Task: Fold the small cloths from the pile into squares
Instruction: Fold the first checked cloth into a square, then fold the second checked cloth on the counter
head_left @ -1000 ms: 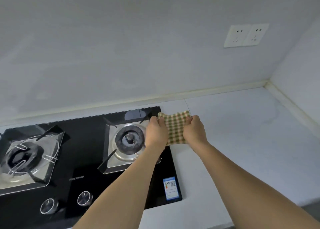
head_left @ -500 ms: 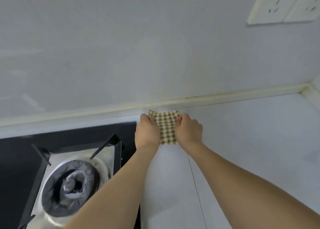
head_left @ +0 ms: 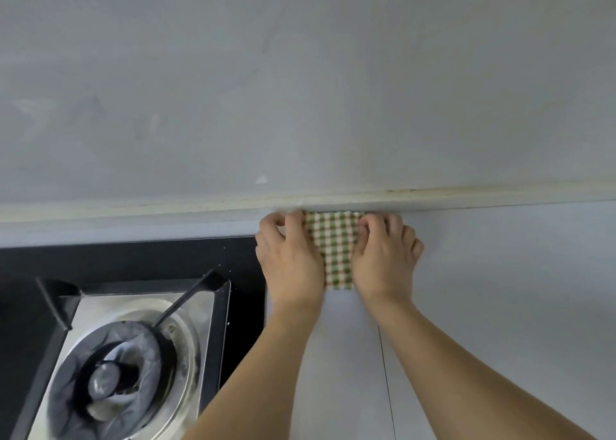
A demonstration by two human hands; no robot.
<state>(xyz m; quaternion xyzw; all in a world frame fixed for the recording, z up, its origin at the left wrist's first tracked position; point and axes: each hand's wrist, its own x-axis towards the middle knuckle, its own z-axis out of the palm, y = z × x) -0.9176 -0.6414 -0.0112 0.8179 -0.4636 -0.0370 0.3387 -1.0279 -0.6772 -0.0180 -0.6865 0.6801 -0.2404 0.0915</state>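
A small folded cloth [head_left: 336,249], checked green, cream and red, lies on the pale countertop [head_left: 500,289] with its far edge against the wall's base strip. My left hand [head_left: 290,259] grips its left edge with curled fingers. My right hand [head_left: 383,259] grips its right edge the same way. Both hands cover the cloth's sides, so only its middle strip shows. No pile of cloths is in view.
A black glass gas hob [head_left: 133,263] sits just left of my left hand, with a steel burner and its grate [head_left: 123,373] at the lower left. The grey wall [head_left: 300,89] rises directly behind the cloth. Countertop stretches to the right.
Both hands have carried the cloth away from over the hob, rightwards and back to the wall, and set it down on the countertop. The camera has moved closer.
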